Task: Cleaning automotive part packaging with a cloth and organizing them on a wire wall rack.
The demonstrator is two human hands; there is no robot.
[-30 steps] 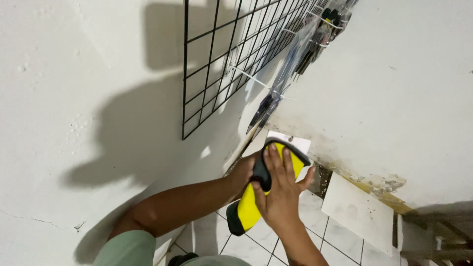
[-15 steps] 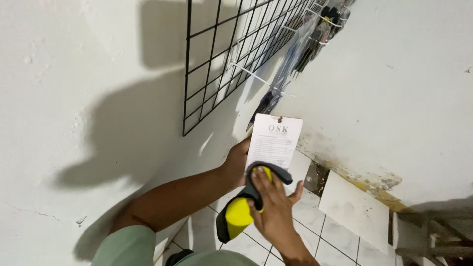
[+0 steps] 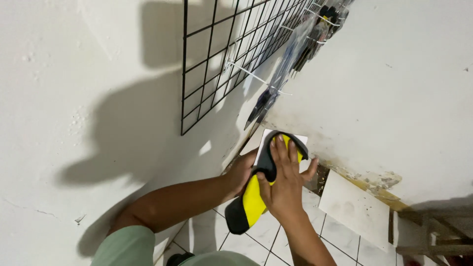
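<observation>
- Yellow-and-black tool (image 3: 256, 197), on its white backing card (image 3: 268, 140), sits below the black wire grid (image 3: 226, 54).
- Right hand (image 3: 283, 184) wraps the tool's handle; left hand (image 3: 241, 170) holds it from behind.
- A firm two-handed hold, card kept flat, best prevents slipping.

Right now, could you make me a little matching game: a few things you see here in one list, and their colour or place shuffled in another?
Things:
1. wire grid
2. handled tool
3. loose tile
4. white card

Descriptions:
A. leaning at the wall's foot
B. black, fixed to the wall
C. behind the tool's top
D. yellow and black, in both hands

Pairs: 1-B, 2-D, 3-A, 4-C
</observation>
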